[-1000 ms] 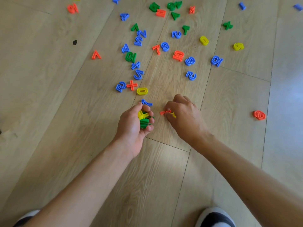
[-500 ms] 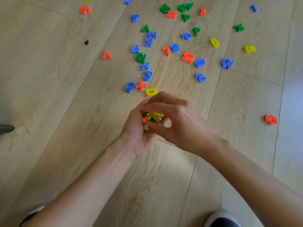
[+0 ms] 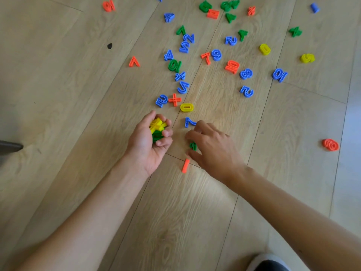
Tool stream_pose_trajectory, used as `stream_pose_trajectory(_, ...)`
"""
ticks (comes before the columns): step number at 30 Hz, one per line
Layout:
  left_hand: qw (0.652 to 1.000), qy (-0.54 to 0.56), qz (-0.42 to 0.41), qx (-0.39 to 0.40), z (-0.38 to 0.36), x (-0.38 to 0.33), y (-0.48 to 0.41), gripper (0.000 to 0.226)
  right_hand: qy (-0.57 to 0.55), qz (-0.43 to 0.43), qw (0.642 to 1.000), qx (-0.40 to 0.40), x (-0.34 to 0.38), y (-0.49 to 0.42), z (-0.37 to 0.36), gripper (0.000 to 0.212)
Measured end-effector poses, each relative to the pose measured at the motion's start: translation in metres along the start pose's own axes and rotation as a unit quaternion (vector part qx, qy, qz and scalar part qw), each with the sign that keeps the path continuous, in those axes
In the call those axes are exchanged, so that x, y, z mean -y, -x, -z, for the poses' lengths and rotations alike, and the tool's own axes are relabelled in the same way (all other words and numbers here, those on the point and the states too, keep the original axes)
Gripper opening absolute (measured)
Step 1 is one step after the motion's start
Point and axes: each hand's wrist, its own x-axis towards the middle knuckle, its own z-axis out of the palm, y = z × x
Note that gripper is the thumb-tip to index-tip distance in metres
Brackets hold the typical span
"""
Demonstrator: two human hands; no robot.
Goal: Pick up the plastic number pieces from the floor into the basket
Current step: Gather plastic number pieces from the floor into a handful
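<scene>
My left hand [image 3: 149, 142] is cupped around a bunch of yellow and green number pieces [image 3: 157, 128]. To its right, my right hand [image 3: 212, 148] is spread low over the floor with fingers apart. A small green piece [image 3: 193, 146] lies under its fingers and an orange one-shaped piece [image 3: 185, 165] lies by its thumb. A blue 7 [image 3: 189, 121] is just beyond the fingertips, a yellow 0 [image 3: 186, 107] further on. Several blue, orange, green and yellow pieces are scattered ahead. No basket is in view.
The floor is light wood planks [image 3: 78, 114]. An orange piece [image 3: 330, 144] lies alone at the right. A dark object's edge [image 3: 9, 147] shows at the left border. My shoe [image 3: 270, 264] is at the bottom right. A small dark mark [image 3: 110, 45] sits on the floor.
My hands were together half a second ago; the right hand has moved away to the right and down. A green piece and an orange one now lie on the floor by it.
</scene>
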Motion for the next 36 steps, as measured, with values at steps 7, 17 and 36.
stream_pose_trajectory(7,0.994,-0.105,0.005,-0.026,0.001,0.001,0.005,0.029,-0.236,-0.004,0.967,-0.1,0.006,0.011,0.02,0.023)
stream_pose_trajectory(17,0.99,-0.075,0.063,0.102,-0.012,0.011,0.014,0.033,-0.196,0.085,0.963,-0.162,0.026,-0.002,0.039,0.023)
stream_pose_trajectory(36,0.992,-0.123,0.013,0.03,0.014,-0.004,-0.001,0.037,-0.002,0.189,0.979,-0.077,-0.002,0.025,-0.02,0.019)
